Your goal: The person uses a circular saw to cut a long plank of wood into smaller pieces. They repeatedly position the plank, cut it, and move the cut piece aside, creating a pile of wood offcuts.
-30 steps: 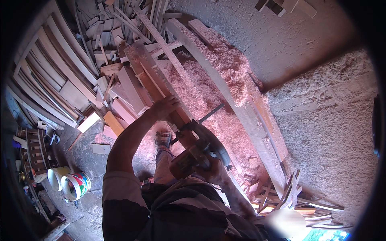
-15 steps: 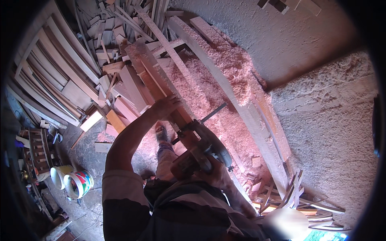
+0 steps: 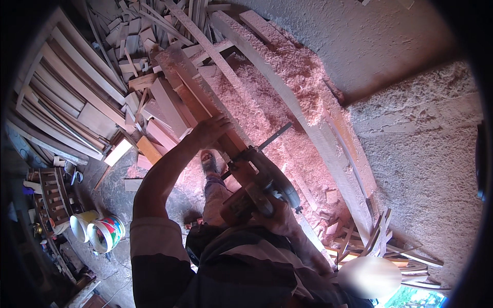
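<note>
Head view: circular saw [image 3: 264, 187] sits on long reddish plank [image 3: 205, 105], at plank's near end, approx mid-frame. Saw's guide bar [image 3: 272, 137] sticks out to the right, over sawdust. Right hand [image 3: 275, 218] wrapped tight round saw's rear handle, fingers closed on it. Left hand [image 3: 210, 129] pressed flat-ish on plank just ahead of saw, fingers curled over plank's edge, gripping it; hand & saw near but apart. Plank runs up-left away from person, tilted across frame, far end among stacked timber.

Below plank: person's foot in sandal [image 3: 208, 163] on floor, leg under saw.

Right of plank: thick bed of pale sawdust [image 3: 267, 110], w/ a long wide board [image 3: 287, 102] lying alongside, partly buried. Beyond that, rough concrete floor [image 3: 421, 149] dusted w/ shavings.

Left side: big pile of boards and offcuts [image 3: 77, 97], many leaning. Lower left: two buckets [image 3: 97, 231] side by side, touching. Lower right: heap of thin wood strips [image 3: 375, 246], criss-crossed.
</note>
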`<state>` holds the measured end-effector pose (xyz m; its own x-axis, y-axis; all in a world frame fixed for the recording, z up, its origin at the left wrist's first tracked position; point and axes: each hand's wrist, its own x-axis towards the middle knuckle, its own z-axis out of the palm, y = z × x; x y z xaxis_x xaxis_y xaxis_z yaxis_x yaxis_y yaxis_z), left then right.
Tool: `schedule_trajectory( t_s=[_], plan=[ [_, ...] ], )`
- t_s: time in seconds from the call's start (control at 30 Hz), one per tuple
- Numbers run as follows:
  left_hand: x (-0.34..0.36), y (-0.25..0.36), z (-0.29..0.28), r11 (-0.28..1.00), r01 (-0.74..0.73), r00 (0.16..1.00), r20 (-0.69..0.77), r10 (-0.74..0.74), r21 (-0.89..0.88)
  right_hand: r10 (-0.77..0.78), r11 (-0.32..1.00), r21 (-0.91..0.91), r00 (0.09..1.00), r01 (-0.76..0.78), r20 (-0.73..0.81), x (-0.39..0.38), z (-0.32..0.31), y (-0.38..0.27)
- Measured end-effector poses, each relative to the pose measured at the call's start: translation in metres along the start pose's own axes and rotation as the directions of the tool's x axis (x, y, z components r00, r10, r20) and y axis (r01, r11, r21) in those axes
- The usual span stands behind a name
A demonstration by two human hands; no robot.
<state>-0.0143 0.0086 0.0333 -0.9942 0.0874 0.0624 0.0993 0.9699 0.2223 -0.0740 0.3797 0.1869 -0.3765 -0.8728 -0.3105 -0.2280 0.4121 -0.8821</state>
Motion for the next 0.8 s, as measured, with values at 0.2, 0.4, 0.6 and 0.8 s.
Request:
schedule_trajectory(
  t_s=[0.2,0.4,0.6,0.8],
  plan=[
    [0.000,0.002,-0.004,1.000,0.019,1.000,0.013,-0.018,-0.022,0.039,0.999,0.007,0.999,-0.039,-0.003,0.000,0.001,-0.002],
    [0.000,0.001,-0.003,0.999,0.009,1.000,0.010,-0.009,-0.034,0.035,0.998,-0.058,0.999,-0.036,-0.021,-0.001,0.004,0.006],
    [-0.003,-0.003,0.001,0.999,-0.004,1.000,-0.007,0.003,-0.032,0.018,0.996,-0.089,0.999,-0.021,-0.036,0.002,0.006,0.010],
    [-0.009,-0.009,0.006,0.999,-0.043,0.999,-0.010,0.043,-0.027,-0.010,0.997,-0.076,1.000,0.009,-0.004,0.004,0.009,0.007]
  ],
)
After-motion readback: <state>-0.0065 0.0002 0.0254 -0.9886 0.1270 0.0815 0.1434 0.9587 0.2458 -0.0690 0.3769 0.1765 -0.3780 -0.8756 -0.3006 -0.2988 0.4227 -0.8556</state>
